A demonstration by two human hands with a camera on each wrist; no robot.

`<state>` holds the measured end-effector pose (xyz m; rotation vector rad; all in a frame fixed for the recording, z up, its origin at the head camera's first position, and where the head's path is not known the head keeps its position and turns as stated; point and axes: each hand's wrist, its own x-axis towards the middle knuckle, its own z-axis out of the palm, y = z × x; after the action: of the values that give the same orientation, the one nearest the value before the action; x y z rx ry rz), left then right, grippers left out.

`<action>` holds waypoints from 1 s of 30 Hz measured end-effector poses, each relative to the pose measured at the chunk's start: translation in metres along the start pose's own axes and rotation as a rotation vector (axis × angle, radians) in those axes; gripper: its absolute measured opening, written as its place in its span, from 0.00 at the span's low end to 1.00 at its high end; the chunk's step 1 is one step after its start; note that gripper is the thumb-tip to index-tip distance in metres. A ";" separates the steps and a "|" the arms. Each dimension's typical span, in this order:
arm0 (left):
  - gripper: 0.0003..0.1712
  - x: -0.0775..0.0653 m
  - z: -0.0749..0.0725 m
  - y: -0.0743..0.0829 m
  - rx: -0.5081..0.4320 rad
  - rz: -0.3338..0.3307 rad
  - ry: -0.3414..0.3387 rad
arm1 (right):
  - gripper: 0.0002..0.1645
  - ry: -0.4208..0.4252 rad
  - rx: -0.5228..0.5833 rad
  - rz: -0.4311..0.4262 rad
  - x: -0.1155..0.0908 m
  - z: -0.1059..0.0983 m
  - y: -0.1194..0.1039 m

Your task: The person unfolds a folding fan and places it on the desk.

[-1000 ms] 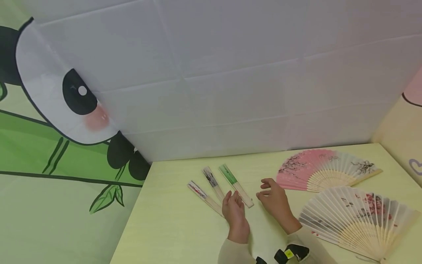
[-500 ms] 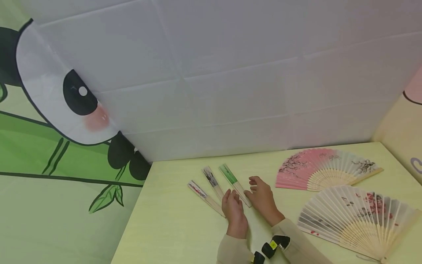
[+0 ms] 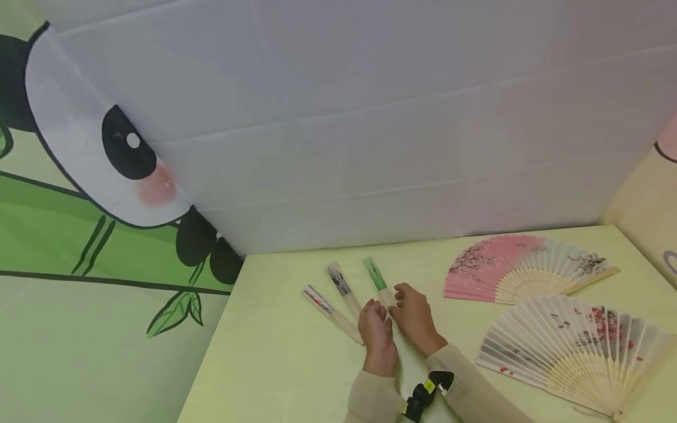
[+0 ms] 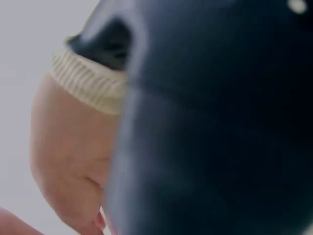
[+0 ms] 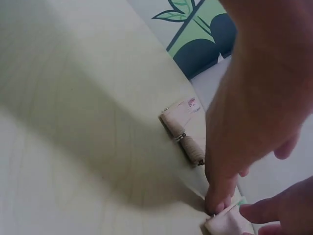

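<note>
In the head view a folded hand fan (image 3: 374,273) with a green printed end stands between both hands, its near end hidden by fingers. My right hand (image 3: 414,320) pinches it from the right; my left hand (image 3: 376,338), fingers curled, holds it from the left. Close up in the right wrist view, fingertips from both sides meet on the pale fan sticks (image 5: 230,223). To the left lie two more folded fans: a grey-printed fan (image 3: 338,279) and a red-and-white fan (image 3: 319,299). A large dark blurred shape covers most of the left wrist view beside a hand (image 4: 68,156).
A pink-and-white fan (image 3: 478,270) lies spread at the back right of the pale yellow table (image 3: 264,364). In front of it lies another spread fan (image 3: 571,346), white and grey with red blossoms. A printed cloth wall (image 3: 370,147) rises behind the table.
My right hand has moved left to the green folded fan, close beside my left hand. The fan's far end has swung to the right. Other fans stay put; the head view shifts slightly.
</note>
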<state>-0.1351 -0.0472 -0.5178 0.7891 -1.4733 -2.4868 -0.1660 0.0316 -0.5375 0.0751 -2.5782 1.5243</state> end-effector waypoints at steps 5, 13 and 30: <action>0.33 -0.004 -0.003 0.000 0.033 -0.024 -0.040 | 0.25 -0.040 -0.021 0.081 0.003 -0.006 0.005; 0.34 -0.007 -0.004 -0.005 0.106 -0.026 -0.072 | 0.26 -0.143 0.093 0.199 -0.002 -0.028 0.007; 0.24 -0.012 -0.007 -0.017 0.334 -0.023 -0.217 | 0.21 -0.230 0.225 0.217 -0.028 -0.070 0.006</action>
<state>-0.1191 -0.0393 -0.5304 0.5965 -2.0006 -2.4393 -0.1317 0.0952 -0.5139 -0.0057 -2.6465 1.9889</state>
